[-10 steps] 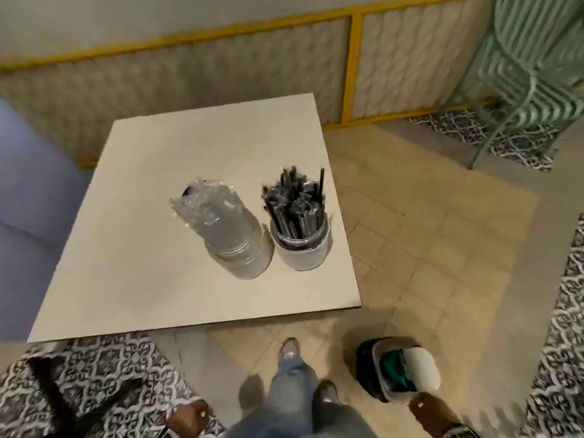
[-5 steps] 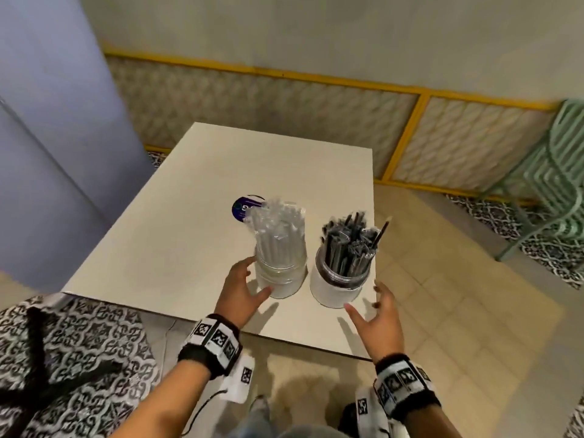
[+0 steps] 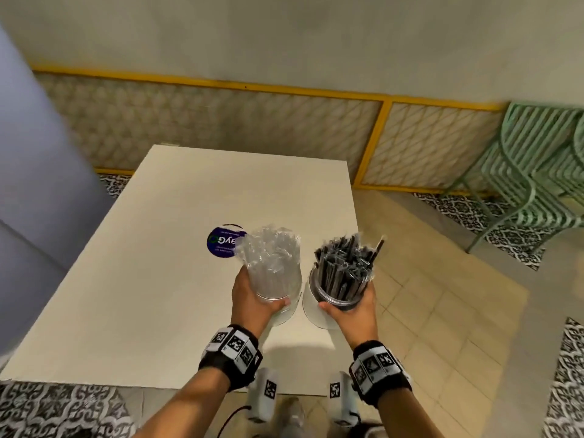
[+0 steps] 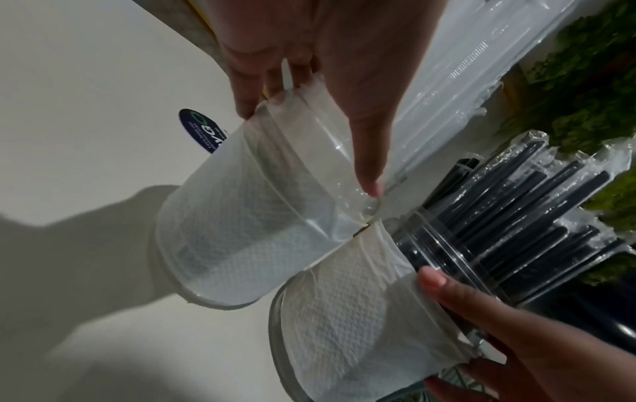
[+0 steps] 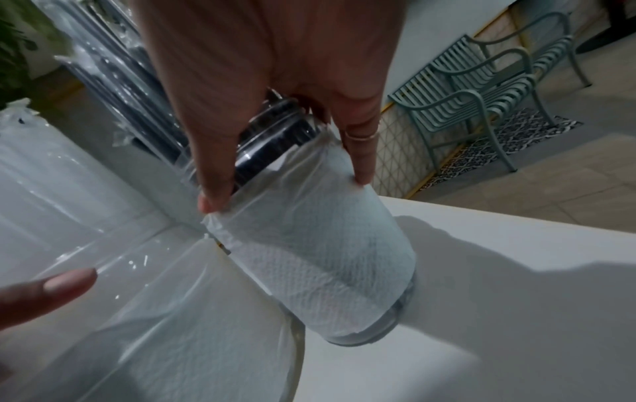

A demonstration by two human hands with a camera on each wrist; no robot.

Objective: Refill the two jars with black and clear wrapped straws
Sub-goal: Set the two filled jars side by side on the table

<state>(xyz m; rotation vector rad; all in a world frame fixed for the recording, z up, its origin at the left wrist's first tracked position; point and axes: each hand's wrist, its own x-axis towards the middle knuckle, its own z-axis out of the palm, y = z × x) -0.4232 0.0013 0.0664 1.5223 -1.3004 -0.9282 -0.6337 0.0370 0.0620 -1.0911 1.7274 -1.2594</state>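
Two clear jars lined with white paper stand side by side near the table's front right corner. The left jar (image 3: 282, 315) (image 4: 241, 231) (image 5: 172, 326) holds clear wrapped straws (image 3: 271, 257) (image 4: 464, 68). My left hand (image 3: 262, 289) (image 4: 306, 141) grips it at the rim, thumb in front, fingers behind. The right jar (image 3: 316, 314) (image 4: 344, 326) (image 5: 327, 258) holds black wrapped straws (image 3: 344, 267) (image 4: 516, 217). My right hand (image 3: 346, 298) (image 5: 287, 189) grips it at the rim in the same way. Both jar bases rest on the table.
The white square table (image 3: 126, 279) carries a round blue sticker (image 3: 224, 241) just behind the left jar. The table's right edge runs close beside the right jar. Green metal chairs (image 3: 537, 172) (image 5: 464, 89) stand at the far right on the tiled floor.
My hands came up from my sides, hovered open beside the jars half a second ago, and now each grips a jar. The head view has moved closer to the table.
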